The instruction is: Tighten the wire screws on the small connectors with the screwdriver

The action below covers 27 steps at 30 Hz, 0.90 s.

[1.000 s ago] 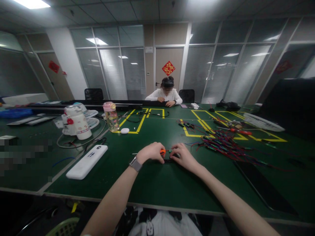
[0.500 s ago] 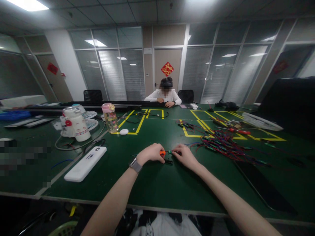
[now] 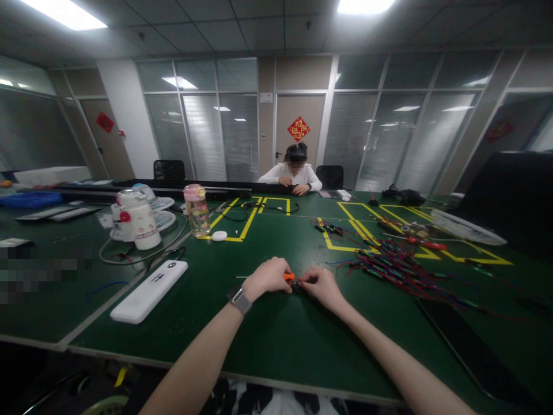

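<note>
My left hand [image 3: 268, 277], with a watch on its wrist, is closed around an orange-handled tool [image 3: 288, 277] whose thin metal shaft sticks out to the left. My right hand [image 3: 322, 285] is closed in a pinch on a small dark part [image 3: 297, 285] right at the tool's tip. Both hands meet just above the green table [image 3: 276, 334], near its middle. What exactly the dark part is stays too small to tell.
A heap of red, blue and black wires [image 3: 397, 262] lies to the right. A white flat box [image 3: 149, 291] lies to the left, with a white bottle [image 3: 139, 219], a pink-capped bottle [image 3: 196, 209] and cables behind. Another person [image 3: 294, 173] sits at the far side.
The view has tilted a little, so the hands sit lower in frame. My hands have drawn closer together around the orange tool and the dark part.
</note>
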Each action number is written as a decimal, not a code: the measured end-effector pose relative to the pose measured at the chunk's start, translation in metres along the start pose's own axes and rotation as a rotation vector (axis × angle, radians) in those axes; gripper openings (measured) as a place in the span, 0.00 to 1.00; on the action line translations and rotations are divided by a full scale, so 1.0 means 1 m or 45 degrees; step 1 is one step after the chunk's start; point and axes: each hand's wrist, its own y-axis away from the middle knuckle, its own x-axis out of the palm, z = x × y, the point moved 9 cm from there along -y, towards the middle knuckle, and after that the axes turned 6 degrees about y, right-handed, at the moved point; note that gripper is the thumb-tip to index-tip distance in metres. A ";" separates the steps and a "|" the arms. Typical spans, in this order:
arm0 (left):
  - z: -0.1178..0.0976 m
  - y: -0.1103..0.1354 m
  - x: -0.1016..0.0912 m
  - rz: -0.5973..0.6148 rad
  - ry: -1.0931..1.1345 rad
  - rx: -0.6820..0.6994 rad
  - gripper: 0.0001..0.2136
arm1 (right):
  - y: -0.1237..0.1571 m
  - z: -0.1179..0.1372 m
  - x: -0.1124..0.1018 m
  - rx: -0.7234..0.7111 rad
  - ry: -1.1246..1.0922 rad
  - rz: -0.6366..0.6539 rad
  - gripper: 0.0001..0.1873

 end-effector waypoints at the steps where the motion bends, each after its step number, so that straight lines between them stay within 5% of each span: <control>1: 0.000 0.000 0.000 -0.002 -0.002 0.001 0.13 | 0.000 0.002 0.001 -0.011 -0.005 0.005 0.05; 9: -0.001 0.000 -0.003 -0.075 -0.039 0.008 0.16 | 0.006 0.020 0.004 -0.192 -0.003 0.138 0.14; 12: -0.001 0.000 -0.003 -0.091 -0.044 0.013 0.15 | 0.011 0.025 0.003 -0.216 0.015 0.158 0.09; 20: -0.001 0.000 -0.004 -0.147 -0.034 0.012 0.12 | 0.010 0.025 0.005 -0.140 0.117 0.108 0.08; 27: 0.001 0.002 -0.025 -0.247 0.017 0.075 0.10 | -0.011 0.013 -0.001 -0.086 0.243 0.069 0.07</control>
